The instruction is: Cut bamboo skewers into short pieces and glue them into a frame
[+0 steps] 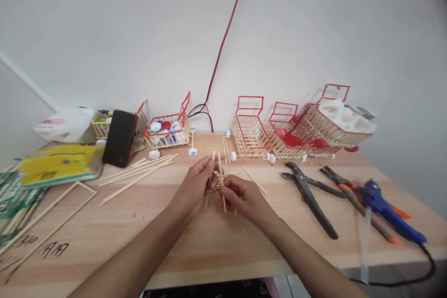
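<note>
Both my hands meet over the middle of the wooden table (pixel 209 247). My left hand (pixel 193 187) and my right hand (pixel 240 195) together hold a small bundle of short bamboo sticks (pixel 220 178), some upright, some crossed between the fingers. The sticks poke out above and below my fingers. A single loose stick (pixel 254 181) lies just right of my right hand. Long bamboo sticks (pixel 139 173) lie in a loose pile to the left of my left hand.
Several stick-and-red-wire carts (pixel 249 130) line the wall, one holding bottle caps (pixel 164 130). Black pliers (pixel 309 195), orange-handled pliers (pixel 352 195) and a blue glue gun (pixel 387 212) lie right. A dark phone (pixel 119 138), yellow packet (pixel 57 164) and stick frame (pixel 52 216) sit left.
</note>
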Tool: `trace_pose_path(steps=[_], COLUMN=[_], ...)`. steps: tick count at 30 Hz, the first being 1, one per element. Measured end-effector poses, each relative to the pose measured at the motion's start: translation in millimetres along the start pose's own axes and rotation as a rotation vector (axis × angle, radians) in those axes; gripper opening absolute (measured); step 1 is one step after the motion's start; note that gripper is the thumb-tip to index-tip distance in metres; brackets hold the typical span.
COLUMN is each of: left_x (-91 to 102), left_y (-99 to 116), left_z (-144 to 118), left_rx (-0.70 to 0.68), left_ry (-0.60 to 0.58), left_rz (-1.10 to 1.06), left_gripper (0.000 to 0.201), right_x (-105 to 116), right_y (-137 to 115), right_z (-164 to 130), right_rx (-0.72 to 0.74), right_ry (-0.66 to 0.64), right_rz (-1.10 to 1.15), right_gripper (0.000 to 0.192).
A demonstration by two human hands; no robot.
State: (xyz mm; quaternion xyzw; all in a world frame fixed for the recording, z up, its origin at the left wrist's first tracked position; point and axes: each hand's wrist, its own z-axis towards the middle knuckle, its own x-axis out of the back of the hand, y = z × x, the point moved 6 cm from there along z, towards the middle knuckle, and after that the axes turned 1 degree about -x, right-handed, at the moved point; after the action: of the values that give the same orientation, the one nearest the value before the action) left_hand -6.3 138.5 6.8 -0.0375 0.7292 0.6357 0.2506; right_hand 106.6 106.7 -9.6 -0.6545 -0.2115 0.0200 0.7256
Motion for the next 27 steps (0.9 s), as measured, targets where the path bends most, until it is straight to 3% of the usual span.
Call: trace_pose_path(steps=[13, 18, 20, 24, 27], left_x=[-4.8, -1.1, 0.8, -5.2, -15.9], left_y=[-5.8, -4.0, -3.5, -2.5, -8.3], left_z=[-0.3, -0.1, 0.2, -3.1, -9.1], left_rx=[0.029, 0.047, 0.040, -0.102, -0.233], left_ry=[-0.024, -0.047, -0.064, -0.116, -0.179], left_rz=[-0.093, 0.112, 0.287, 0.755, 1.004], left_gripper=[0.025, 0.025, 0.024, 0.016, 0.019], right_x=[-7.7, -0.6, 18.6, 70.7, 84.7], right_y=[3.1, -1.1, -3.4, -5.8, -3.5], right_z=[-0.3, -2.1, -2.8, -11.2, -11.6], right_rx=[-0.015, 0.024, 0.063, 0.119, 0.126], right_ry=[-0.019, -0.041, 0.101, 0.556, 0.633], right_rz=[0.090, -0.180, -0.306, -0.301, -0.430], right_gripper=[0.014, 0.029, 0.034, 0.039, 0.033])
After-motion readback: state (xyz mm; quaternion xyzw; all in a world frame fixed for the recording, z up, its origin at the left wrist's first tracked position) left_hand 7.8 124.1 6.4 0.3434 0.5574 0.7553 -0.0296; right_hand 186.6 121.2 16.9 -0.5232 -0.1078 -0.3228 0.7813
